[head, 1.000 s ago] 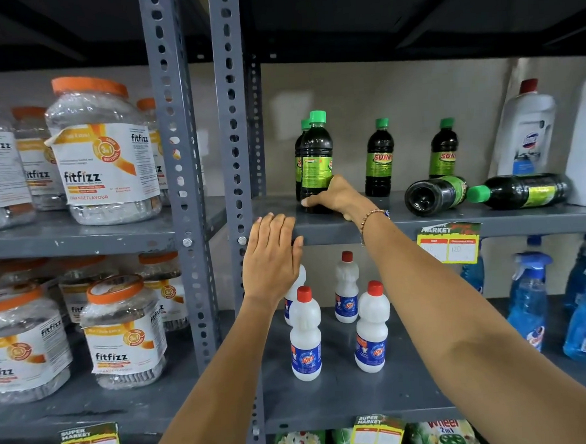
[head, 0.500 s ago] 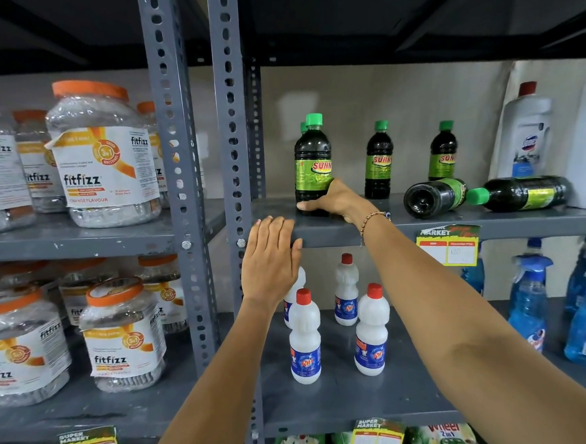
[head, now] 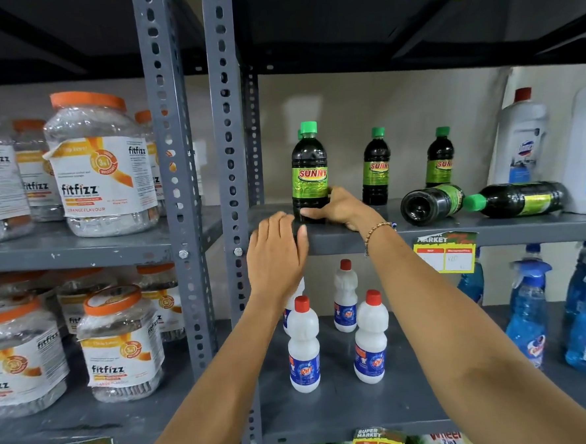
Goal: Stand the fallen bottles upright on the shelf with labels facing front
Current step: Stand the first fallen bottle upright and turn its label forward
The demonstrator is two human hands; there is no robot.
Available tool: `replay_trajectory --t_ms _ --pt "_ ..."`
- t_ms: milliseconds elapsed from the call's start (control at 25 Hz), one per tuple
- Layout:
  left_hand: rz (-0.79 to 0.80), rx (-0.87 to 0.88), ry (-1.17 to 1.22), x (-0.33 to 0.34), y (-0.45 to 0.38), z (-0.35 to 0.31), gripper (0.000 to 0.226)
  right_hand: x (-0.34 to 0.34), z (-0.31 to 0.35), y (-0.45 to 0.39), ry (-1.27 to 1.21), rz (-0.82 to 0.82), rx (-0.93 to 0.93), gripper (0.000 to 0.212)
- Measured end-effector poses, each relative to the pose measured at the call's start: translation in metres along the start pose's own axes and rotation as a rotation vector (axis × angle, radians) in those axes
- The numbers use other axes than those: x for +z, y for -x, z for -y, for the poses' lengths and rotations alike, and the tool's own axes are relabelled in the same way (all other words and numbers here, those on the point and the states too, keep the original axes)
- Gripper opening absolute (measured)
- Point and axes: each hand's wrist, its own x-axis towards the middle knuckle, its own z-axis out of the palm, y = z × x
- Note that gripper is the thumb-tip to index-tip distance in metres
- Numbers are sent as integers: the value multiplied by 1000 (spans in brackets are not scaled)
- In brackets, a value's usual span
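Dark bottles with green caps and green SUNNY labels stand on the grey metal shelf [head: 422, 234]. My right hand [head: 335, 207] grips the base of the front upright bottle [head: 309, 172], whose label faces me. Another green cap peeks out just behind it. Two more upright bottles [head: 376, 168] [head: 439, 159] stand further back. Two bottles lie on their sides to the right: one with its base toward me [head: 429, 205], one with its cap pointing left [head: 520, 202]. My left hand [head: 276, 253] rests flat on the shelf's front edge, fingers together, holding nothing.
White jugs [head: 520, 139] stand at the shelf's right end. Below are small white bottles with red caps [head: 303, 348] and blue spray bottles [head: 527, 314]. Orange-lidded fitfizz jars [head: 99, 165] fill the left rack. Grey uprights [head: 229, 157] divide the racks. A price tag [head: 444, 252] hangs on the edge.
My right hand has turned the front bottle so its SUNNY label now faces forward. The left hand has stayed on the shelf edge. The fallen bottles have not moved.
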Motion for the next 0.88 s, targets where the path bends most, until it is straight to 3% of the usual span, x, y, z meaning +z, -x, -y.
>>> replay_trajectory --t_ms 120,200,280,520,880 --pt "366 -261 117 -8 -50 -12 42 -12 9 20 -92 -19 50 70" --pt "675 -520 344 -2 -87 -8 48 -16 7 21 -109 -30 51 50" --pt "820 -628 496 11 -105 2 53 -15 7 22 -109 -21 48 39" --pt "706 -590 583 34 -101 8 43 -16 7 27 -130 -18 35 42" --pt "657 -547 638 -9 -79 5 46 -27 11 67 -242 69 -67 37"
